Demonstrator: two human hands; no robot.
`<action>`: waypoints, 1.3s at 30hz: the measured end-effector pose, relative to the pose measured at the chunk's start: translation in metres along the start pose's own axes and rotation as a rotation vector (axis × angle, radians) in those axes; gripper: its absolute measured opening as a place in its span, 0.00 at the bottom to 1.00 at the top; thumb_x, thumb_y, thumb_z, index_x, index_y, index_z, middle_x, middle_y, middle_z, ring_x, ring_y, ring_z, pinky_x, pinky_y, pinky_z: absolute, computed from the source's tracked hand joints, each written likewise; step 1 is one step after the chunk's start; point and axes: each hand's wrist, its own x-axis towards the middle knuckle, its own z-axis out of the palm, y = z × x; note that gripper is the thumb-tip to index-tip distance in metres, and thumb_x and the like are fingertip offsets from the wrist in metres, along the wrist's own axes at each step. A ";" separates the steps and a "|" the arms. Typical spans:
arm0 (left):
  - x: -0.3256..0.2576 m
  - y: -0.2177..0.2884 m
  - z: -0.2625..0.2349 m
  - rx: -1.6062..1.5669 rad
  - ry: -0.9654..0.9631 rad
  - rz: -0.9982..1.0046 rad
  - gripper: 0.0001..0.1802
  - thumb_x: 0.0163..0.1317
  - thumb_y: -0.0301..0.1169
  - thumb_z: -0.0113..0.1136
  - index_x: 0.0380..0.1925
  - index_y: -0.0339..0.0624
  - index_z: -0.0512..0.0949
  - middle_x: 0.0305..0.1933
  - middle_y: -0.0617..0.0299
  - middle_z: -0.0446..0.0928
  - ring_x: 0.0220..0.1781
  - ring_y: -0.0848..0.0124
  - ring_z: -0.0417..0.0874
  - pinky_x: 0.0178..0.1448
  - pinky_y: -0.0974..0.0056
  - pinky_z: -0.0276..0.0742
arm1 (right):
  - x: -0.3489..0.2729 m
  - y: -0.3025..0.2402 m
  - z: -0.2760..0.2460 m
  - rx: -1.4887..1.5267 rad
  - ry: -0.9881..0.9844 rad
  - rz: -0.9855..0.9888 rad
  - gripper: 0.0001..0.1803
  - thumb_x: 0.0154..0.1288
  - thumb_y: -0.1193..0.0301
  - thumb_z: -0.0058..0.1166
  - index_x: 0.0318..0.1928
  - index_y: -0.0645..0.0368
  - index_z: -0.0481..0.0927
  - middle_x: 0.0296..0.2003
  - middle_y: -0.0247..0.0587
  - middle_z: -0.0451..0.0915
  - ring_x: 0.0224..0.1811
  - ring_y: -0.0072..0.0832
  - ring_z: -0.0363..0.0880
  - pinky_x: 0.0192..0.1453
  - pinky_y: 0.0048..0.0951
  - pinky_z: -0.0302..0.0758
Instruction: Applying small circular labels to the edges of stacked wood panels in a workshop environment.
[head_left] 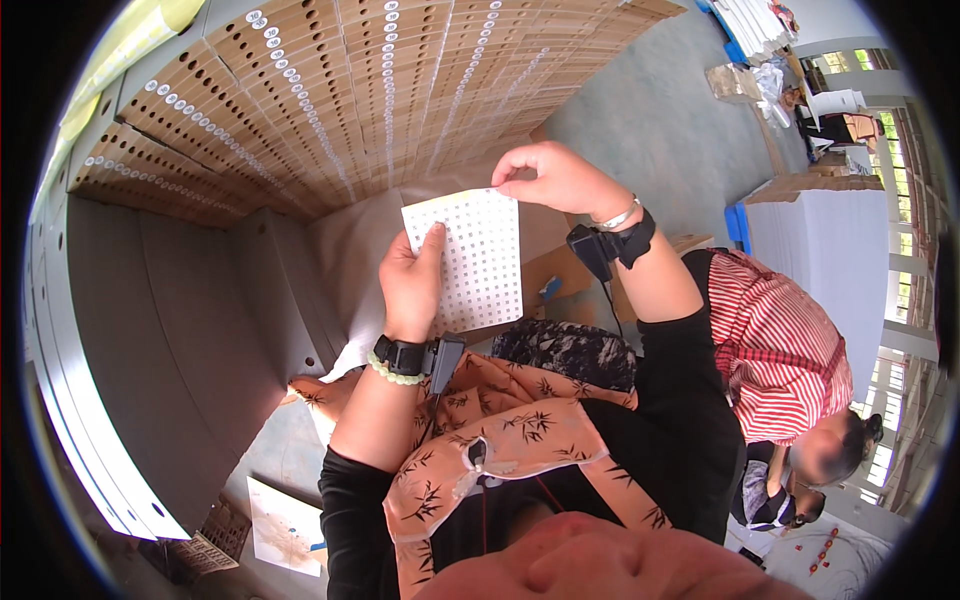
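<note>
A white sheet (pixel 478 270) printed with rows of small dark squares, like a sheet of labels, is held up in front of my chest. My left hand (pixel 410 285) grips its left side, thumb lying on the printed face and the other fingers hidden behind. At the sheet's upper right corner, my right hand (pixel 560 180) pinches with thumb and forefinger. Whether a single small label has come loose there is too small to tell. A yellowish strip shows along the top edge. Beyond the sheet rise stacked brown cardboard pieces (pixel 350 90) with round holes and lines of round white stickers.
Grey panels (pixel 150 330) stand close on my left. To the right, a person in a red-striped garment (pixel 780 340) bends over, with another person (pixel 765 490) beside them. A tall pale stack (pixel 820 250) stands behind them. Cartons (pixel 735 84) lie farther off on the grey floor (pixel 640 110).
</note>
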 end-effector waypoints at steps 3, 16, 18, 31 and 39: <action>-0.004 0.001 -0.003 0.037 0.028 0.057 0.14 0.68 0.34 0.59 0.41 0.32 0.80 0.36 0.63 0.83 0.35 0.81 0.79 0.41 0.72 0.75 | -0.002 -0.007 0.011 -0.012 -0.047 0.005 0.07 0.62 0.75 0.59 0.39 0.64 0.81 0.34 0.36 0.84 0.38 0.21 0.80 0.46 0.25 0.76; -0.005 0.004 -0.016 0.066 -0.026 0.045 0.13 0.68 0.34 0.59 0.41 0.31 0.80 0.35 0.64 0.83 0.33 0.82 0.78 0.39 0.72 0.75 | -0.003 -0.019 0.040 -0.477 0.249 -0.314 0.04 0.55 0.76 0.59 0.31 0.61 0.78 0.26 0.42 0.79 0.32 0.40 0.78 0.39 0.36 0.73; -0.005 0.003 -0.018 0.053 -0.029 0.042 0.13 0.68 0.33 0.59 0.41 0.31 0.80 0.34 0.64 0.83 0.33 0.82 0.78 0.39 0.72 0.75 | -0.002 -0.019 0.043 -0.487 0.279 -0.350 0.04 0.54 0.76 0.59 0.29 0.60 0.77 0.26 0.42 0.78 0.31 0.42 0.76 0.39 0.38 0.73; 0.000 0.001 -0.030 -0.286 -0.074 -0.186 0.12 0.69 0.31 0.57 0.42 0.31 0.78 0.38 0.59 0.83 0.35 0.77 0.81 0.40 0.71 0.76 | 0.014 -0.032 0.030 -0.489 0.401 -0.469 0.04 0.51 0.78 0.57 0.26 0.59 0.75 0.31 0.39 0.77 0.33 0.40 0.77 0.37 0.36 0.74; -0.003 0.001 -0.030 -0.302 -0.073 -0.196 0.11 0.68 0.31 0.57 0.42 0.32 0.78 0.39 0.59 0.83 0.35 0.77 0.82 0.40 0.71 0.76 | 0.046 -0.003 -0.051 -0.852 0.956 -0.565 0.05 0.51 0.76 0.60 0.30 0.56 0.79 0.32 0.36 0.79 0.35 0.37 0.79 0.38 0.35 0.76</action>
